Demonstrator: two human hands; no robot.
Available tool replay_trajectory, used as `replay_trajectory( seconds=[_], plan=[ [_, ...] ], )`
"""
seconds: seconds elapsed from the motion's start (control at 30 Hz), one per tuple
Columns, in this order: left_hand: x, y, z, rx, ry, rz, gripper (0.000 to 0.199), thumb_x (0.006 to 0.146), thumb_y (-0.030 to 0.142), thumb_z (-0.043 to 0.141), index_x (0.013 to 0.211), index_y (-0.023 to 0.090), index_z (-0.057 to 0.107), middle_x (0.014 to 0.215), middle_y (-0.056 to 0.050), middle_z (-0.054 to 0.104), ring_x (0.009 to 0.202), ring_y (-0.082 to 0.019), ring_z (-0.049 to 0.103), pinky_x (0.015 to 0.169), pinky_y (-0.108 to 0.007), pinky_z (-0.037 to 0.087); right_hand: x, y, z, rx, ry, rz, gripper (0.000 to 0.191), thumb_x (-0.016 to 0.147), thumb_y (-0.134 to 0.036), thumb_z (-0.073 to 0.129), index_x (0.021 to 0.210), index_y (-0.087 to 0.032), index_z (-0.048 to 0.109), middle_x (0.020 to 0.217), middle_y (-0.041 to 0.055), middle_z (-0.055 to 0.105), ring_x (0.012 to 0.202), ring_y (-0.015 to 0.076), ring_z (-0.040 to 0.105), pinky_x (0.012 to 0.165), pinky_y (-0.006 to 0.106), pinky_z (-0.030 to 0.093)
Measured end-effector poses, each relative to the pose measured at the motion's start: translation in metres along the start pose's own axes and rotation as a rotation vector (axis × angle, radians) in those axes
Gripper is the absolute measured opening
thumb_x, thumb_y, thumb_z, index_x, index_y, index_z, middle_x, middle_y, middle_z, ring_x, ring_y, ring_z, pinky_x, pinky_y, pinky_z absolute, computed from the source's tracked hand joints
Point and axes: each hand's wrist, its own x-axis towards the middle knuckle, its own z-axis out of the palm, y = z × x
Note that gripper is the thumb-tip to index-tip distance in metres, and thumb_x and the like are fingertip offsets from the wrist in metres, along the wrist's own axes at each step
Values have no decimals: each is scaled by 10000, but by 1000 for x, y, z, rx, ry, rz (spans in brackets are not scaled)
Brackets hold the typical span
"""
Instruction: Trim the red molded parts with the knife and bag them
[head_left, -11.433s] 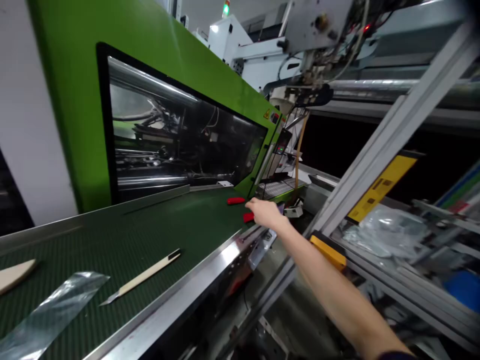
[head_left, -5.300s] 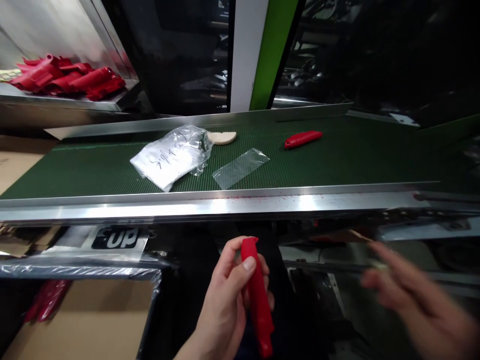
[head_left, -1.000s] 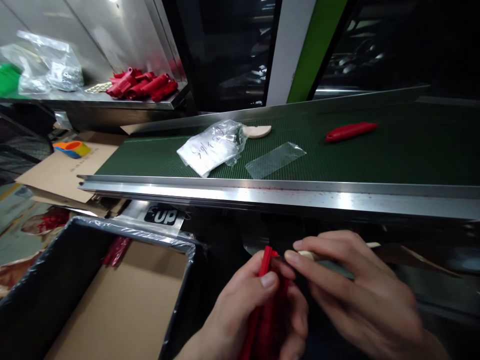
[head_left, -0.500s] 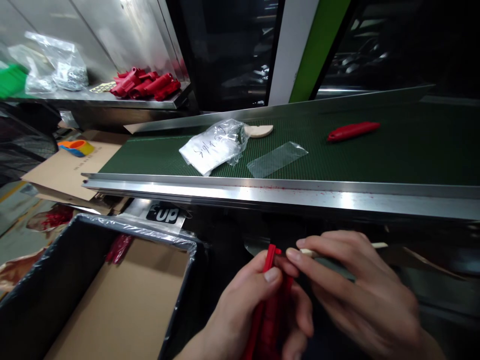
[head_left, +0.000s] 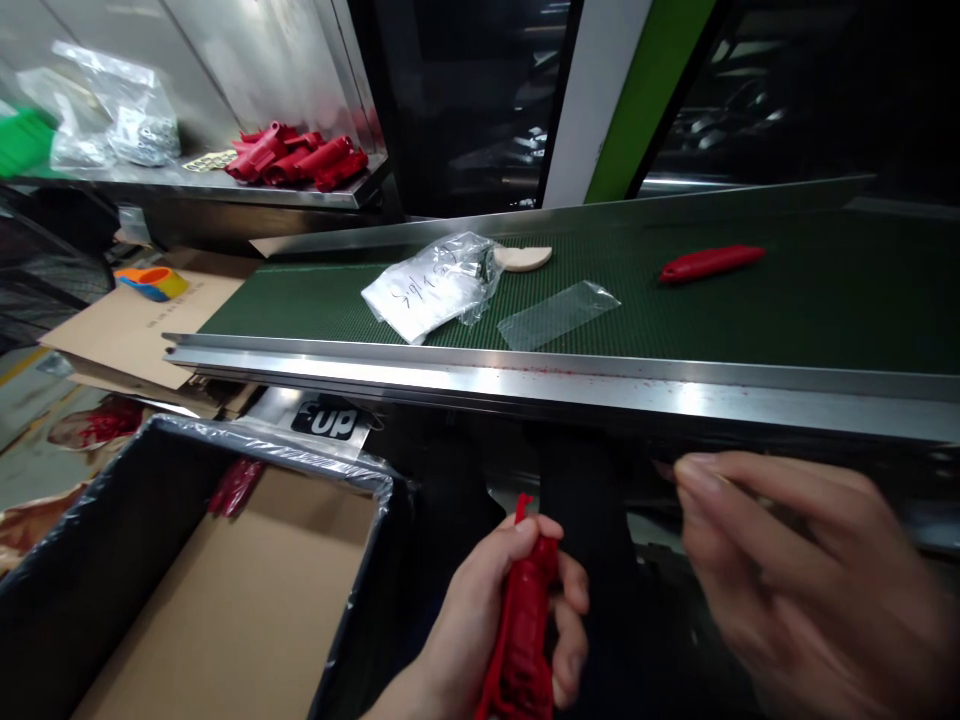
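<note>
My left hand point(head_left: 480, 610) is wrapped round a red plastic part point(head_left: 525, 620), whose thin tip sticks up past my thumb. Apart from it, at the lower right, my right hand point(head_left: 795, 570) is pinched closed and blurred; what its fingertips hold is too small and smeared to make out. Beyond both hands runs a green conveyor belt point(head_left: 825, 310). On it lie a red part point(head_left: 712, 263), a clear plastic strip point(head_left: 559, 315), a pale half-round piece point(head_left: 525, 259) and a plastic bag with a written label point(head_left: 427, 290).
A dark lined bin point(head_left: 360, 580) with cardboard inside stands at the lower left. The belt's metal rail point(head_left: 525, 378) crosses in front. A steel shelf point(head_left: 300, 195) holds several red parts point(head_left: 292, 158) and bags point(head_left: 146, 135). Tape rolls point(head_left: 154, 282) sit on cardboard point(head_left: 112, 335).
My right hand has moved away to the right from the red part, and the pale stick in it no longer shows. My left hand has turned the part and lowered it slightly.
</note>
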Motion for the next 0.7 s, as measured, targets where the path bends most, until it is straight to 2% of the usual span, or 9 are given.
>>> replay_trajectory(
  seconds=[0.13,0.27,0.37,0.47,0.53,0.63,0.7],
  plan=[
    [-3,-1,0,52,-67,91,251,979,409,384,1031,192,499,727,-35,625,387,-97,534,342,-153,412,0,1,8,92,-89,-27,605,793,54,627,1323,-237,592,1092,92,638,975,228,614,773,395,506],
    [-1,0,5,89,-126,96,261,975,421,386,1047,194,494,734,-42,631,390,-91,528,341,-146,410,-10,3,17,169,-94,5,536,796,77,596,1263,-186,627,1078,96,632,985,206,608,791,376,514],
    [7,18,13,260,-97,134,279,931,448,491,1051,196,501,777,-37,636,414,-85,524,345,-142,393,-19,8,19,218,-93,68,493,829,54,557,1263,-172,618,1104,104,619,1011,197,610,813,349,531],
    [23,54,34,701,54,280,331,896,438,601,1122,207,530,837,-16,615,517,-71,522,441,-148,404,-25,17,18,204,-120,108,425,871,-12,533,1259,-167,611,1109,105,618,1012,179,625,810,299,557],
    [38,78,52,1007,124,373,380,913,482,579,1189,229,516,789,13,584,551,-81,503,493,-175,409,-26,23,16,178,-108,87,403,873,-25,530,1238,-168,620,1083,96,629,988,163,639,791,265,568],
    [70,104,79,1554,73,588,377,977,502,430,1223,225,499,811,6,600,661,-131,570,601,-233,471,-24,31,12,159,-12,93,421,831,31,527,1186,-164,640,1044,93,641,974,159,648,780,253,578],
    [99,117,93,1880,25,759,367,992,436,425,1278,214,486,1031,-48,638,893,-188,620,783,-305,500,-22,37,10,149,9,112,429,815,47,525,1176,-156,641,1021,98,648,959,163,654,774,259,587]
  ],
)
